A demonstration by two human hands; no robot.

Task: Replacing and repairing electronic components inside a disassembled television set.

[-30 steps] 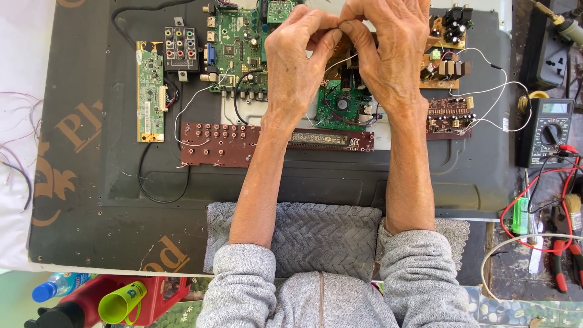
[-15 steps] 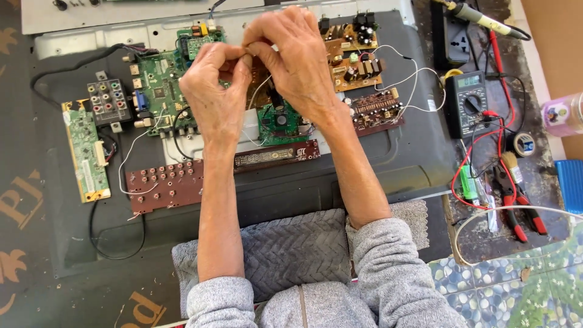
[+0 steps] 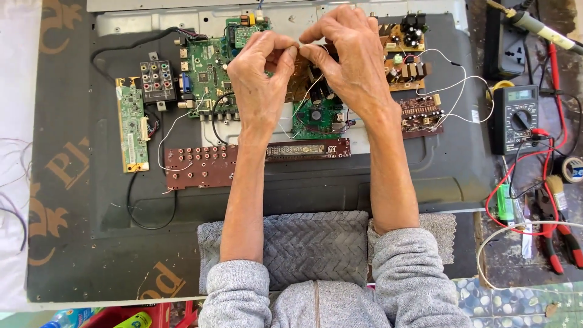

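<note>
Since the earlier frame both hands have stayed raised together over the boards. The left hand [image 3: 261,67] and right hand [image 3: 349,58] each pinch a thin white wire [image 3: 302,44] between fingertips, above the glossy green board [image 3: 209,76]. A long brown board [image 3: 200,165] lies flat below on the dark panel [image 3: 425,176].

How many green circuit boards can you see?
3. A narrow green strip board lies far left; a big green main board sits beside the left hand; a small square green board shows below the right hand. The hands may hide more.
</note>
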